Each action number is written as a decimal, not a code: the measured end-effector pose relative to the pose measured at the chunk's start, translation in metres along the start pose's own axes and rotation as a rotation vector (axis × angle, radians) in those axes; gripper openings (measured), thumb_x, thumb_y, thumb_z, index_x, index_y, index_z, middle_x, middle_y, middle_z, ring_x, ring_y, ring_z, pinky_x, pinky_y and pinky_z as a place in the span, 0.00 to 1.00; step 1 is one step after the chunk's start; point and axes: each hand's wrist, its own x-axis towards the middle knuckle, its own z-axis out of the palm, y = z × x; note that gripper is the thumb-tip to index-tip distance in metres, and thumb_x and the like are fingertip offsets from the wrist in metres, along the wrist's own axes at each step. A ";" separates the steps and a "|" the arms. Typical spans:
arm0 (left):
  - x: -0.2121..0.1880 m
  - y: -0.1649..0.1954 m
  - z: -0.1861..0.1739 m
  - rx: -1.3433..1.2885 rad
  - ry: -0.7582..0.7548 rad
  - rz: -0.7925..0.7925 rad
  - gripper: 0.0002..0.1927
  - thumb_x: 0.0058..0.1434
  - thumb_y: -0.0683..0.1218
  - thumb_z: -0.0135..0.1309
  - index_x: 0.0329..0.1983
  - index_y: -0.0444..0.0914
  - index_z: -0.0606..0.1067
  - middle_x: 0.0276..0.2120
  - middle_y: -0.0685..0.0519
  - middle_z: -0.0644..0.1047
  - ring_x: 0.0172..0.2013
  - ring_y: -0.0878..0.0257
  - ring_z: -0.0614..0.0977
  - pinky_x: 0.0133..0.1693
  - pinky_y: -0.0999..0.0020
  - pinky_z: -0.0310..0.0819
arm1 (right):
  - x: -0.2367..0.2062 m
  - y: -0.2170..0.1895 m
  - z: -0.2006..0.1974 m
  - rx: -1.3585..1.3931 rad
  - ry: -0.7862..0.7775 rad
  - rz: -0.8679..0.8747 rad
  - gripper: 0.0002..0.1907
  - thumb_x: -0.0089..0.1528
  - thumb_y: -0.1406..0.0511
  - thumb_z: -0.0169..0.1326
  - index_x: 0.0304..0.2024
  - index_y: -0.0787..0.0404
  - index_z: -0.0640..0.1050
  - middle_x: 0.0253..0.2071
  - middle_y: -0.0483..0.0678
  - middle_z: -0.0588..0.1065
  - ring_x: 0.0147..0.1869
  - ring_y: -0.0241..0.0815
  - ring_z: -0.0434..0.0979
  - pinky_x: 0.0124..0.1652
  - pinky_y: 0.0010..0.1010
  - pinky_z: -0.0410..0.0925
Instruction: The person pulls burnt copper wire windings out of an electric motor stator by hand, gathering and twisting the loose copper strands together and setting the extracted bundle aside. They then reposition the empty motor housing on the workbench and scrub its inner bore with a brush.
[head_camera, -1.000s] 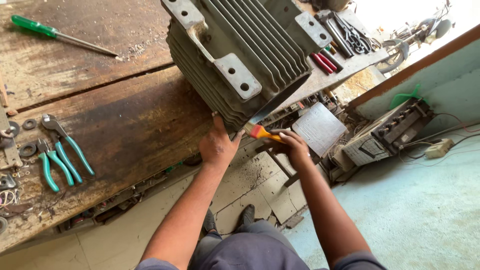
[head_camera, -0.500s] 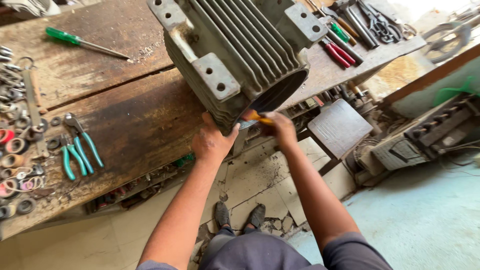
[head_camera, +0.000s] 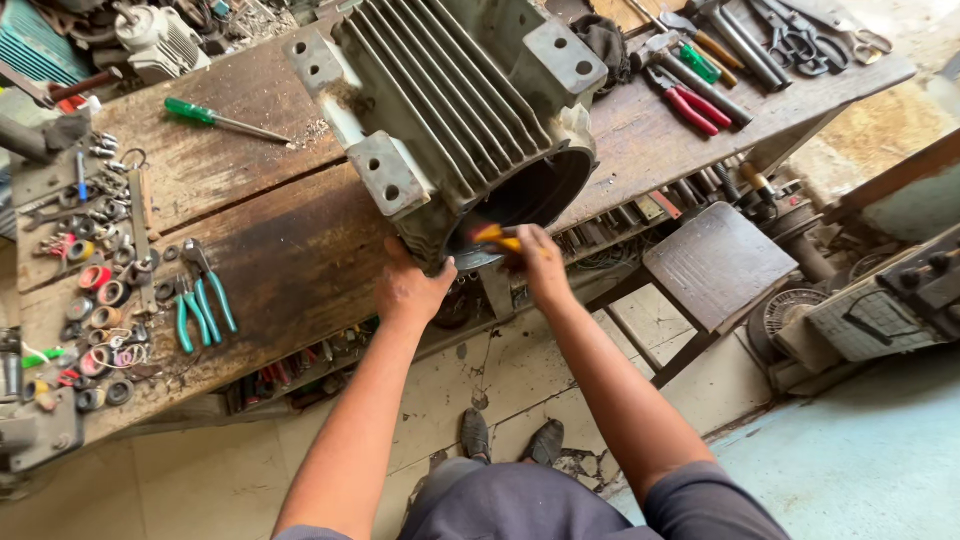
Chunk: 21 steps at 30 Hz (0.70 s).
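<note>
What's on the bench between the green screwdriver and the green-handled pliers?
Head view: only bare, stained wooden bench top lies between the green screwdriver and the green-handled pliers; rings and washers lie further left.

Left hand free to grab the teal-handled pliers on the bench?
Probably yes: the left hand only rests on the finned motor housing, and bare workbench lies between it and the teal-handled pliers.

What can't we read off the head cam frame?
- Working end of the yellow-handled tool: head view, hidden inside the motor housing bore, blurred.
- Right hand grip: motion blur.
- Left hand fingertips: tucked under the housing's edge.
- Small rings on the bench: too small.
</note>
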 end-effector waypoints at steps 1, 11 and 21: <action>0.000 -0.001 0.002 -0.009 0.033 0.025 0.48 0.53 0.67 0.62 0.62 0.30 0.58 0.36 0.33 0.79 0.36 0.36 0.82 0.37 0.45 0.79 | 0.000 -0.002 0.002 0.012 -0.051 0.027 0.20 0.71 0.52 0.42 0.52 0.59 0.75 0.43 0.51 0.84 0.30 0.35 0.77 0.32 0.24 0.70; 0.003 -0.009 0.017 0.054 0.065 0.018 0.57 0.51 0.67 0.65 0.67 0.26 0.52 0.39 0.28 0.77 0.38 0.33 0.81 0.39 0.44 0.78 | 0.026 -0.009 -0.008 -0.571 0.143 -0.215 0.24 0.69 0.51 0.52 0.49 0.66 0.78 0.38 0.52 0.83 0.37 0.42 0.79 0.38 0.30 0.72; 0.000 -0.002 0.003 -0.055 0.009 0.014 0.47 0.53 0.63 0.65 0.62 0.30 0.58 0.40 0.32 0.79 0.40 0.35 0.82 0.41 0.45 0.78 | 0.035 -0.042 -0.048 -0.143 -0.006 0.082 0.36 0.70 0.42 0.42 0.51 0.69 0.77 0.42 0.58 0.82 0.41 0.49 0.82 0.45 0.42 0.74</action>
